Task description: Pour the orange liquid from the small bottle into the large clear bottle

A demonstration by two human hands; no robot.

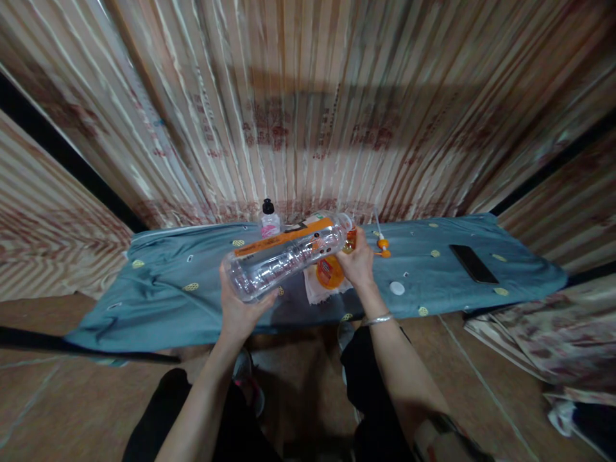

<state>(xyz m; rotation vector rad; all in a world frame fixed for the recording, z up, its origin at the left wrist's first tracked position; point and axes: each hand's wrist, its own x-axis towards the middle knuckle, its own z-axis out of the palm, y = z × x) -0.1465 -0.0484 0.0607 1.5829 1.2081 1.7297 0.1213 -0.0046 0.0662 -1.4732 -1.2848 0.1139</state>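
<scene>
A large clear plastic bottle (289,256) with an orange label lies tilted in the air, its mouth up and to the right. My left hand (243,314) is wrapped round its base. At its mouth, my right hand (357,258) closes round the neck of an orange bottle (330,273), which stands on a white cloth (315,290). The two bottle mouths are close together; whether they touch I cannot tell. To the right lies an orange pump top (383,247) with a clear tube. A white round cap (397,288) is near my right wrist.
A small bottle with a black cap (269,219) stands behind the clear bottle. A dark phone (474,264) lies on the right of the blue-green cloth-covered table (168,308). Striped curtains (298,115) hang behind, with dark frame poles (72,154) at the sides.
</scene>
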